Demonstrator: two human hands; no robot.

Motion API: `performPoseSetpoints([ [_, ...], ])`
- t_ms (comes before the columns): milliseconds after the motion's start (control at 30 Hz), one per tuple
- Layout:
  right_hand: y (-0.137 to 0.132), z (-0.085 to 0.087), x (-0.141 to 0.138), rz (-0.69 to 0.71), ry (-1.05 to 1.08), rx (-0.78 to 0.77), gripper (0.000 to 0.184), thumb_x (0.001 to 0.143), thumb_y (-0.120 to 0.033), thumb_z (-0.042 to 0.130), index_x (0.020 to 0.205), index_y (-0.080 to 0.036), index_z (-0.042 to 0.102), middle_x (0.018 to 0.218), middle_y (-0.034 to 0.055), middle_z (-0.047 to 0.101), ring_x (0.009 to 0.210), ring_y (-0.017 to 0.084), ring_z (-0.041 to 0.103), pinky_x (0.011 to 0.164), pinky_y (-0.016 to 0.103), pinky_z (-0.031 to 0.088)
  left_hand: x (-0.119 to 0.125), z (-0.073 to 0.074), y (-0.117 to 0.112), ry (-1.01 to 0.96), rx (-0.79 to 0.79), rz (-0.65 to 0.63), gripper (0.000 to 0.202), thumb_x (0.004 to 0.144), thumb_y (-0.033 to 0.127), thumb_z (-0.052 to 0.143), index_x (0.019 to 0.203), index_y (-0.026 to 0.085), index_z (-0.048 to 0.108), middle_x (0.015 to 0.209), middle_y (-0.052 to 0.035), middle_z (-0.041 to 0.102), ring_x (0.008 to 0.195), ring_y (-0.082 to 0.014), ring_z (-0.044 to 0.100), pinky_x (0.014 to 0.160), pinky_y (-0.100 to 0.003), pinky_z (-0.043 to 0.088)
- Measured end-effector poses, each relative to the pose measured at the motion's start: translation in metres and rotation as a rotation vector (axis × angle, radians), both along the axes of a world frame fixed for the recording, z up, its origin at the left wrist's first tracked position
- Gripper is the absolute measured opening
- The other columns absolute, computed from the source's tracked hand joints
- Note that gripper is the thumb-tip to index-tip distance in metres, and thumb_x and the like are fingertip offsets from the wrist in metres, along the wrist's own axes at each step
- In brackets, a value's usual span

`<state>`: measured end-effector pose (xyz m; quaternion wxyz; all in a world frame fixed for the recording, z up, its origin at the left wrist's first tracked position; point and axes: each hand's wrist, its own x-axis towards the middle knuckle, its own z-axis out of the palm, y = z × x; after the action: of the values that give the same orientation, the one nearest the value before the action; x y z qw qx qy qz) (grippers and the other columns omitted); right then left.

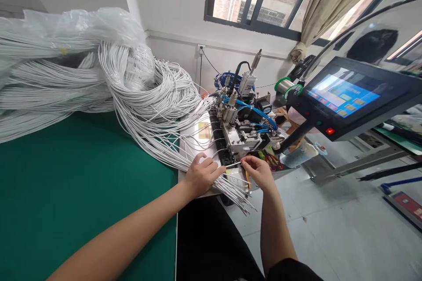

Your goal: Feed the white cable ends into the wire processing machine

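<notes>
My left hand (201, 175) rests over the white cables, its fingers curled round one white cable (233, 165) that runs across to the right. Between thumb and fingertips, my right hand (257, 170) pinches the end of that same cable. Just beyond both hands stands a benchtop machine (235, 134) with metal cylinders and blue air tubes. Below them a loose bundle of cable ends (234, 193) fans out past the table's front corner. The bundle leads back to a large coiled heap of white cables (158, 96).
A green tabletop (82, 193) spans the left, with plastic-wrapped cables (66, 74) on it. On the right a lit touchscreen panel (346, 96) hangs on an arm near a solder wire spool (286, 87). Red-handled pliers (274, 162) lie beside the machine. Another person's head (374, 46) shows behind the panel.
</notes>
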<state>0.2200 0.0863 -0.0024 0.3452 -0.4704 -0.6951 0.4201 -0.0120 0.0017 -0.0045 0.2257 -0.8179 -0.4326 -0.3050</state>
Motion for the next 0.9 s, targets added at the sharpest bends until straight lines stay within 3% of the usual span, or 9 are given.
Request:
performPoseSetpoints([
  [100, 0.002, -0.004, -0.002, -0.006, -0.114, 0.095, 0.029, 0.08, -0.045, 0.063, 0.077, -0.016, 0.066, 0.065, 0.0026, 0.06, 0.059, 0.015, 0.05, 0.055, 0.025, 0.038, 0.001, -0.001, 0.0, 0.003, 0.007, 0.017, 0.023, 0.091, 0.016, 0.046, 0.103, 0.019, 0.065, 0.078, -0.0018, 0.066, 0.079, -0.0181, 0.055, 0.087, -0.039, 0.034],
  [233, 0.008, -0.01, -0.005, 0.018, -0.083, 0.102, 0.029, 0.083, -0.044, 0.059, 0.074, -0.017, 0.061, 0.064, 0.0009, 0.054, 0.06, 0.014, 0.047, 0.056, 0.025, 0.036, 0.003, -0.003, 0.001, -0.016, 0.018, 0.046, 0.021, 0.088, 0.015, 0.049, 0.102, 0.018, 0.066, 0.08, -0.0021, 0.067, 0.079, -0.0187, 0.054, 0.086, -0.04, 0.034],
  [533, 0.022, -0.029, -0.014, 0.132, 0.119, -0.01, 0.03, 0.085, -0.041, 0.054, 0.066, -0.019, 0.047, 0.063, -0.0026, 0.043, 0.06, 0.013, 0.04, 0.058, 0.024, 0.032, 0.004, -0.006, 0.002, 0.013, -0.128, 0.142, 0.03, 0.077, 0.013, 0.055, 0.105, 0.018, 0.066, 0.086, -0.0051, 0.067, 0.084, -0.0221, 0.054, 0.089, -0.043, 0.032],
  [900, 0.019, -0.045, -0.021, 0.04, 0.325, -0.291, 0.038, 0.072, -0.053, 0.064, 0.064, -0.019, 0.047, 0.056, -0.0057, 0.037, 0.051, 0.01, 0.03, 0.049, 0.023, 0.026, 0.005, -0.002, 0.001, -0.027, -0.184, 0.137, 0.028, 0.075, 0.016, 0.056, 0.102, 0.019, 0.066, 0.084, -0.0057, 0.068, 0.084, -0.0234, 0.055, 0.089, -0.044, 0.032],
])
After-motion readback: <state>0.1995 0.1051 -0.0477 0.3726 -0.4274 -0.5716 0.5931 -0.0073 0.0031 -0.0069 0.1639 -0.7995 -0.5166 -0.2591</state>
